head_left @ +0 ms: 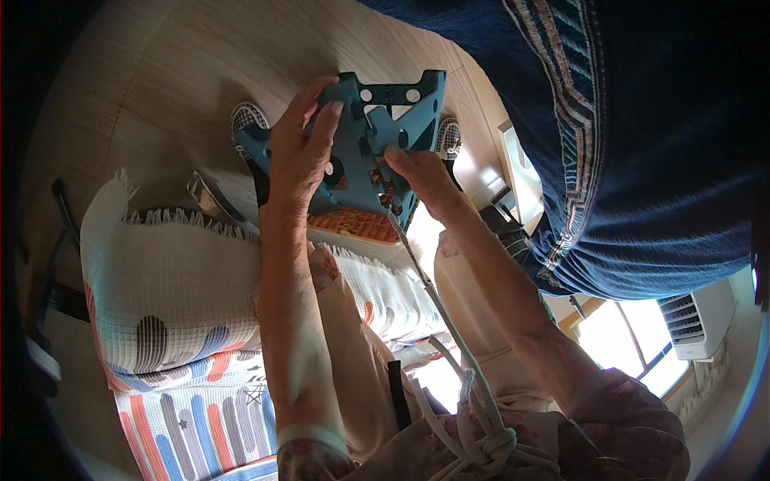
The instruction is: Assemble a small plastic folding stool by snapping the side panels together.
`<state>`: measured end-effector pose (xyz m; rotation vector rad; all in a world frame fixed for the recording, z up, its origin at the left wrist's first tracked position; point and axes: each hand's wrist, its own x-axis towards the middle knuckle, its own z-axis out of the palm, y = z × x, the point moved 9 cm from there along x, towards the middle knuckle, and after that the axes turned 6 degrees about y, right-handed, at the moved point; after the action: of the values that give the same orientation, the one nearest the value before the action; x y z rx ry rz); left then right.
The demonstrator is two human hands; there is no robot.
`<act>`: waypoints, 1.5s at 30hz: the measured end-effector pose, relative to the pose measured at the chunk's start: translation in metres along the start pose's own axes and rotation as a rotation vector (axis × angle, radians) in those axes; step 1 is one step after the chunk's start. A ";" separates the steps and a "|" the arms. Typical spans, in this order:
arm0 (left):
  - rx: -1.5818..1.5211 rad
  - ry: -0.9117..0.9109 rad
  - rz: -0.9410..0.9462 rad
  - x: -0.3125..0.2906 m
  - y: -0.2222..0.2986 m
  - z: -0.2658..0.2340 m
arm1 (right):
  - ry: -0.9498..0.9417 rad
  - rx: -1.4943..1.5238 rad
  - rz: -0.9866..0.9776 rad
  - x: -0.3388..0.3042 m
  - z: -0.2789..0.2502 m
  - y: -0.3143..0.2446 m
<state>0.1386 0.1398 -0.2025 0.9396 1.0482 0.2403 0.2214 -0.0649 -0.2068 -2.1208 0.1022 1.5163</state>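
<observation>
A teal plastic piece point(350, 156) with cut-out holes and jointed, leg-like parts is held up in front of me; it resembles a folding stool, though its kind is not certain. My left hand point(299, 152) grips its left side, the thumb lying on the near face and the fingers going over the edge. Further right, my right hand point(427, 180) is closed on the piece, its thumb pressed near the middle; most of its fingers are hidden behind. An orange-brown patterned panel point(361, 226) shows just below the teal plastic.
A light cord point(449, 321) runs from a knot at my waist up toward the piece. To the left is a sofa point(176, 297) under a fringed, striped cover. Checkered shoes point(249, 117) rest on the wooden floor point(184, 72). Dark blue cloth point(666, 160) fills the upper right.
</observation>
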 end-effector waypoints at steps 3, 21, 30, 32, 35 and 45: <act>0.360 0.088 0.313 0.002 0.028 -0.008 | -0.013 0.133 0.018 -0.006 0.015 -0.028; 0.139 0.065 -0.217 -0.053 -0.020 0.017 | 0.070 -0.142 -0.013 0.024 0.004 -0.096; -0.242 0.240 -0.158 -0.027 -0.010 0.008 | -0.182 -0.313 -0.243 0.020 0.004 -0.119; -0.306 0.250 -0.182 -0.024 -0.011 0.005 | -0.119 -0.393 -0.331 0.016 -0.001 -0.129; -0.279 0.334 -0.179 -0.027 -0.005 0.006 | -0.031 -0.455 -0.381 0.016 -0.004 -0.142; -0.240 0.381 -0.218 -0.020 -0.004 0.004 | 0.227 -0.454 -0.394 0.026 -0.010 -0.144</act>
<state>0.1304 0.1237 -0.1924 0.5673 1.4268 0.3643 0.2907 0.0605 -0.1749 -2.4670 -0.5986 1.1371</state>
